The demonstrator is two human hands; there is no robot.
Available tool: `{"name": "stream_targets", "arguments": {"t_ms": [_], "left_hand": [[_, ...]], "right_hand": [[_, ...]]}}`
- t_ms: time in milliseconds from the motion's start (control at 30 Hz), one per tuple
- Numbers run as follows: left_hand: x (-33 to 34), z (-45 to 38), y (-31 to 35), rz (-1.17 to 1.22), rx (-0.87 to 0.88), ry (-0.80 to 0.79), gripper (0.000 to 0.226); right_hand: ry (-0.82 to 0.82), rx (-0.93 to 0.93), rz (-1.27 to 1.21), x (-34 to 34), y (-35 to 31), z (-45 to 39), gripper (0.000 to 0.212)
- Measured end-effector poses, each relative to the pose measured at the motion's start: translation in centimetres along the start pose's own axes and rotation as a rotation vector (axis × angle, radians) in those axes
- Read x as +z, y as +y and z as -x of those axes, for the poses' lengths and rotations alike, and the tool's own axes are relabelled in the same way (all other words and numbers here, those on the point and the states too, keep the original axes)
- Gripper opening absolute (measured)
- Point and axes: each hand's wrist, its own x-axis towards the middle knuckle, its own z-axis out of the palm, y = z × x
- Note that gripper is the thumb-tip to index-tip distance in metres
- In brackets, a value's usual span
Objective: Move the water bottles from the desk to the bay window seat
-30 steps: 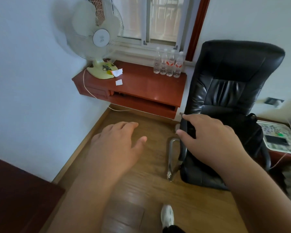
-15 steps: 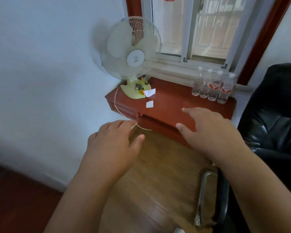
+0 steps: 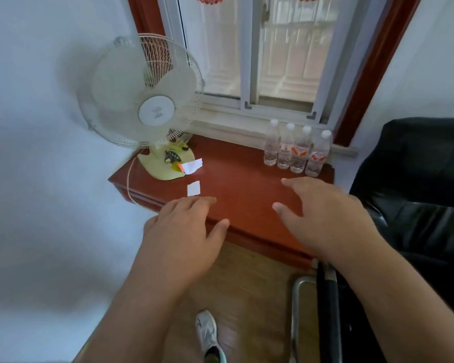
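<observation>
Several clear water bottles (image 3: 295, 150) with white caps and red-and-white labels stand in a row at the back right of the red-brown bay window seat (image 3: 243, 180), under the window. My left hand (image 3: 184, 231) hovers over the seat's front edge, fingers spread, holding nothing. My right hand (image 3: 323, 216) floats above the seat's right part, just in front of the bottles, fingers apart and empty. Neither hand touches a bottle.
A pale table fan (image 3: 147, 108) stands on the seat's left end, with paper scraps (image 3: 193, 188) and a cord beside it. A black leather office chair (image 3: 414, 195) crowds the right side, its metal armrest (image 3: 299, 305) low. Wooden floor and my shoe (image 3: 207, 334) lie below.
I have moved closer to the window seat; the view has swung left off the chair. Both hands have gone forward from above the floor to above the seat, staying empty.
</observation>
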Motion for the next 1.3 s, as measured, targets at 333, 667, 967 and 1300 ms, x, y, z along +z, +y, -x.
{"name": "stream_targets", "arguments": {"t_ms": [333, 667, 967, 1300], "left_hand": [[-1.6, -16.8, 0.8, -0.003, 0.303, 0.027, 0.055], [0.7, -27.3, -0.4, -0.012, 0.42, -0.116, 0.056], [1.7, -35.0, 1.6, -0.045, 0.376, -0.082, 0.056], [4.9, -41.7, 5.5, 0.093, 0.351, -0.116, 0.054]], "right_hand": [[0.112, 0.3, 0.069, -1.1, 0.2, -10.4, 0.062], [0.074, 0.461, -0.056, 1.5, -0.4, -17.5, 0.062], [0.063, 0.383, -0.101, 1.9, 3.1, -26.4, 0.056], [0.033, 0.336, -0.168, 3.2, 9.0, -34.8, 0.058]]}}
